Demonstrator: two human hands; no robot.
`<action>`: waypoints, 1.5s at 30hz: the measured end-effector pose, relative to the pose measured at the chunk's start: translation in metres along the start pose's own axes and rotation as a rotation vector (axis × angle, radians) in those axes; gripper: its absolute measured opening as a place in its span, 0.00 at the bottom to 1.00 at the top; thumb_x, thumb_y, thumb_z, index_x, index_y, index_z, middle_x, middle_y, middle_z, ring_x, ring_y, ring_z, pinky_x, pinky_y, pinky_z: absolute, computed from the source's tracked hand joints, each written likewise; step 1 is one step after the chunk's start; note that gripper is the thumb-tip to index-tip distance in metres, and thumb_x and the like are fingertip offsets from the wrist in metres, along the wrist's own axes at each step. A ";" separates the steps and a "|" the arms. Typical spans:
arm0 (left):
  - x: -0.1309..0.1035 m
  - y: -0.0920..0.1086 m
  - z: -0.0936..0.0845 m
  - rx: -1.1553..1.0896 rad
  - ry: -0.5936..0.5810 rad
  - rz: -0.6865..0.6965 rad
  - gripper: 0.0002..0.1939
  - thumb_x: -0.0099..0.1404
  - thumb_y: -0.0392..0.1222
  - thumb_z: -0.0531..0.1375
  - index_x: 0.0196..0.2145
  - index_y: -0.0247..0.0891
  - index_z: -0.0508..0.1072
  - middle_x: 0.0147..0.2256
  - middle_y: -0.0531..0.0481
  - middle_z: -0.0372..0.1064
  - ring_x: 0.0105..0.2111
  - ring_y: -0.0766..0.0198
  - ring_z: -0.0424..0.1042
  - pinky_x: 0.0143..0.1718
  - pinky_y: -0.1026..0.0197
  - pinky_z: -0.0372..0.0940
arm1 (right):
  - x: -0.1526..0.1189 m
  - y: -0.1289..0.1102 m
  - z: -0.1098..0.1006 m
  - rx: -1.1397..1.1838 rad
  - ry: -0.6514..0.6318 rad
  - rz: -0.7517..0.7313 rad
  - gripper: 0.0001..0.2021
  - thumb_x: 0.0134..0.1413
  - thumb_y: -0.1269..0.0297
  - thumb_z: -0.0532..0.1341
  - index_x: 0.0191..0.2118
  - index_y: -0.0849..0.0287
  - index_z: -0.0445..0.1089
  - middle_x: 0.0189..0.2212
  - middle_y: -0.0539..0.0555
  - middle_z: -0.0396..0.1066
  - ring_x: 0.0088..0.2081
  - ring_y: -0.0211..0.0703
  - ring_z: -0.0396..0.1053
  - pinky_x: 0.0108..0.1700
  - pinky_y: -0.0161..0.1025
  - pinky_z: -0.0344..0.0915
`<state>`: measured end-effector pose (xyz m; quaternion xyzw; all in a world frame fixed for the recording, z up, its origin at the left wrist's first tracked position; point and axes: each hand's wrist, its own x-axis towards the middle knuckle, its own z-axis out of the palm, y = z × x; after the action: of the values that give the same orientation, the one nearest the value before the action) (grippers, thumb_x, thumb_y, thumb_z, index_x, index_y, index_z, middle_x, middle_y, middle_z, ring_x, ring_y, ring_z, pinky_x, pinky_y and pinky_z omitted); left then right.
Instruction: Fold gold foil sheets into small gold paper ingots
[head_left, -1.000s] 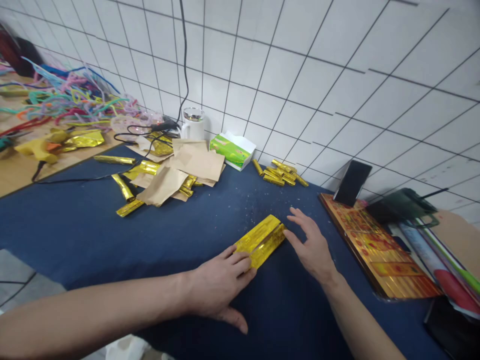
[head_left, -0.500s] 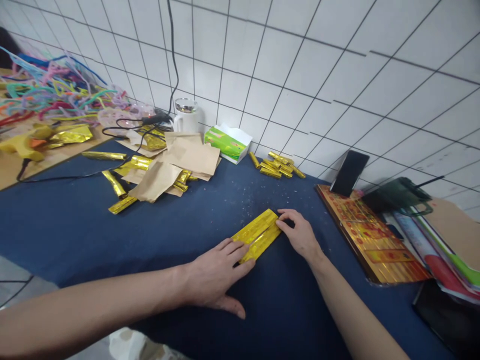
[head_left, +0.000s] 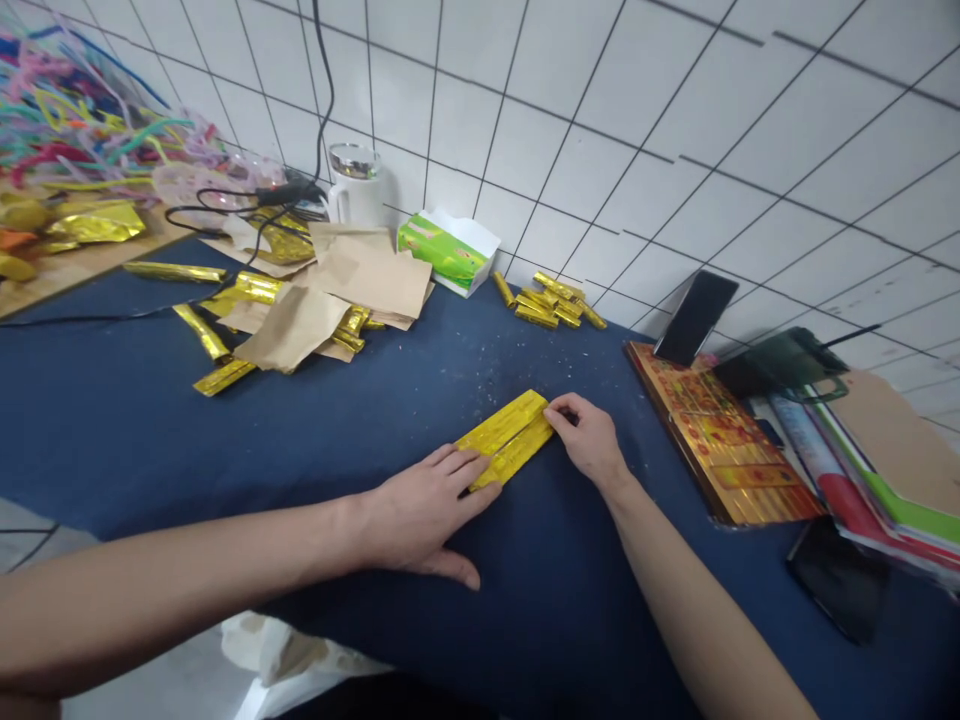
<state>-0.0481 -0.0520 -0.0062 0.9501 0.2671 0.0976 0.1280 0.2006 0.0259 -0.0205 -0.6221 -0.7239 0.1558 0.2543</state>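
Observation:
A folded strip of gold foil paper (head_left: 504, 432) lies slantwise on the dark blue cloth, with a seam running along its length. My left hand (head_left: 427, 508) rests flat on its near-left end, fingers stretched over the foil and thumb spread away on the cloth. At the far-right end my right hand (head_left: 591, 440) pinches the corner of the strip between thumb and forefinger. The other fingers of that hand are curled.
Behind lie gold rolls (head_left: 547, 302) near a green tissue pack (head_left: 448, 250). Brown paper sheets (head_left: 292, 325) and more gold pieces are at left, by a white mug (head_left: 355, 195). A phone (head_left: 696, 318) leans upright on a red-gold stack (head_left: 727, 445) at right.
The whole view has shifted, so things appear slightly higher and further left. Both hands keep their places on the foil strip, which lies flatter along its seam.

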 end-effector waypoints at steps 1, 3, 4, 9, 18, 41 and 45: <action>0.000 0.000 -0.001 -0.002 -0.006 -0.002 0.41 0.53 0.68 0.48 0.55 0.32 0.57 0.53 0.33 0.55 0.54 0.44 0.53 0.53 0.46 0.47 | 0.000 -0.001 0.000 -0.023 -0.004 0.000 0.06 0.48 0.61 0.54 0.28 0.55 0.67 0.24 0.49 0.67 0.28 0.41 0.65 0.32 0.38 0.60; 0.000 0.000 -0.002 -0.011 -0.011 -0.004 0.41 0.54 0.67 0.48 0.55 0.32 0.57 0.53 0.33 0.55 0.54 0.44 0.53 0.53 0.46 0.48 | 0.000 -0.002 -0.001 -0.068 -0.012 -0.005 0.06 0.48 0.61 0.54 0.28 0.55 0.67 0.25 0.49 0.67 0.28 0.41 0.65 0.32 0.38 0.60; 0.000 0.000 -0.002 -0.017 -0.009 -0.006 0.41 0.54 0.67 0.48 0.55 0.32 0.57 0.53 0.33 0.55 0.54 0.44 0.53 0.53 0.45 0.48 | 0.000 -0.003 -0.002 -0.089 -0.015 -0.008 0.07 0.48 0.61 0.54 0.28 0.55 0.67 0.25 0.49 0.67 0.29 0.41 0.65 0.32 0.38 0.60; -0.001 0.000 -0.003 -0.059 0.008 -0.013 0.41 0.53 0.67 0.49 0.55 0.33 0.56 0.55 0.33 0.52 0.55 0.44 0.52 0.53 0.45 0.47 | 0.001 -0.005 -0.003 -0.145 -0.031 -0.020 0.07 0.48 0.61 0.54 0.29 0.55 0.67 0.25 0.49 0.67 0.29 0.41 0.65 0.32 0.38 0.60; -0.002 -0.002 0.000 -0.039 -0.027 0.001 0.41 0.54 0.66 0.48 0.56 0.32 0.55 0.56 0.34 0.52 0.56 0.46 0.51 0.54 0.46 0.46 | 0.002 -0.004 -0.002 -0.246 -0.048 -0.045 0.07 0.50 0.61 0.53 0.30 0.54 0.67 0.25 0.50 0.67 0.29 0.42 0.66 0.32 0.38 0.59; 0.000 0.002 -0.001 0.039 0.016 0.019 0.42 0.52 0.68 0.49 0.53 0.31 0.59 0.55 0.33 0.54 0.56 0.45 0.50 0.54 0.47 0.46 | -0.042 -0.060 0.003 -0.270 -0.241 -0.655 0.27 0.59 0.53 0.44 0.58 0.65 0.50 0.59 0.60 0.50 0.61 0.46 0.42 0.58 0.49 0.45; -0.001 0.002 -0.001 0.027 0.003 0.016 0.41 0.52 0.68 0.49 0.53 0.31 0.59 0.55 0.34 0.53 0.56 0.45 0.49 0.55 0.47 0.45 | -0.045 -0.059 0.014 -0.324 -0.480 -0.659 0.38 0.54 0.43 0.43 0.62 0.66 0.36 0.62 0.62 0.37 0.62 0.47 0.33 0.60 0.51 0.39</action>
<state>-0.0481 -0.0535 -0.0051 0.9538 0.2610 0.0964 0.1138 0.1483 -0.0276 -0.0076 -0.3358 -0.9374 0.0911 0.0142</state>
